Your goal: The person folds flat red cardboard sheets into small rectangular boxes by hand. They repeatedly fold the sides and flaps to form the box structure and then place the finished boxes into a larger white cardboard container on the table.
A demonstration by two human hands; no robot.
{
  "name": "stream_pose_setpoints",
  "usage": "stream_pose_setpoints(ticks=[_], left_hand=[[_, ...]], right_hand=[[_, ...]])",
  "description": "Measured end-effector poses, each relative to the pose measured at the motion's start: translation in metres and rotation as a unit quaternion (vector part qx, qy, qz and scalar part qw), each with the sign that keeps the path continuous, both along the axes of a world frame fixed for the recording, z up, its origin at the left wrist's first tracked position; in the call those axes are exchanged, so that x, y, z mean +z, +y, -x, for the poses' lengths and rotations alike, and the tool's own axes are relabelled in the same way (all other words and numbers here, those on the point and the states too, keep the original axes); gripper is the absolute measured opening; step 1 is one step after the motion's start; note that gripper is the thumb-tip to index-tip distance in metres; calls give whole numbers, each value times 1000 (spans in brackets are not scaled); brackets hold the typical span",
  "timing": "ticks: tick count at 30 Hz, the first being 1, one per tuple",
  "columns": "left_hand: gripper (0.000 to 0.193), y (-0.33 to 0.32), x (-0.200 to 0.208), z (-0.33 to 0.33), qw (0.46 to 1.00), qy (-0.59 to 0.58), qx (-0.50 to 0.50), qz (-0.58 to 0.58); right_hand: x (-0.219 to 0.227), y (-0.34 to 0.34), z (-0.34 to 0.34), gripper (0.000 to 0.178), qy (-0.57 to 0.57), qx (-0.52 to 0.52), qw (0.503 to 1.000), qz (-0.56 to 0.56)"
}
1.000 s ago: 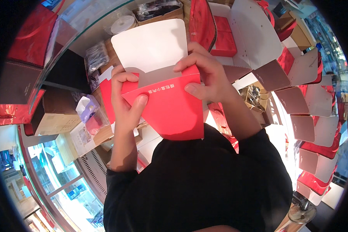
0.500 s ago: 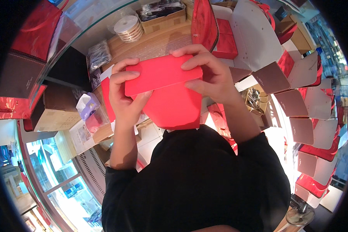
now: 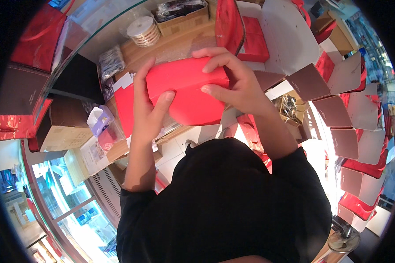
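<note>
A red folding cardboard box [image 3: 184, 76] is held up in front of me, above the wooden counter. Its upper part forms a long straight-edged panel, and a rounded flap [image 3: 197, 109] hangs below the crease. My left hand [image 3: 151, 109] grips the left end, thumb pressed at the crease and fingers up along the side. At the other end my right hand [image 3: 241, 85] clasps the box, with its thumb on the front edge and fingers over the top. The inside of the box is hidden from view.
Beyond the box, a stack of white ribbon spools [image 3: 143, 31] and a carton of plastic-wrapped packs [image 3: 184, 19] stand on the counter [image 3: 169, 44]. Flat red card [image 3: 125, 105] and a purple tissue pack [image 3: 100, 122] lie left. Several open white-lined boxes [image 3: 289, 30] line the right.
The box has tilted, so its rounded flap looks shorter and its upper panel deeper. My left fingers have shifted from the front onto the end; my right thumb moved slightly left and up.
</note>
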State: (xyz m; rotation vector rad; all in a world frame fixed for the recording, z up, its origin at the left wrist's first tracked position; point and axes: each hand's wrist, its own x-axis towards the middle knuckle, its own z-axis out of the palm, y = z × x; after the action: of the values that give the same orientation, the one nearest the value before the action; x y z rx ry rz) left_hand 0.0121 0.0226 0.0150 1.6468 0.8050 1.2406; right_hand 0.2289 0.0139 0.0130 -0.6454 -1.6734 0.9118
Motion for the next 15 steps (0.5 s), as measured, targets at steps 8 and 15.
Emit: stream_pose_setpoints(ticks=[8, 15], left_hand=[[71, 7, 2, 3, 995, 91, -42, -23], [70, 10, -19, 2, 980, 177, 72, -57]], right_hand=[[30, 5, -12, 46, -263, 36, 963, 36], [18, 9, -8, 46, -145, -2, 983, 112]])
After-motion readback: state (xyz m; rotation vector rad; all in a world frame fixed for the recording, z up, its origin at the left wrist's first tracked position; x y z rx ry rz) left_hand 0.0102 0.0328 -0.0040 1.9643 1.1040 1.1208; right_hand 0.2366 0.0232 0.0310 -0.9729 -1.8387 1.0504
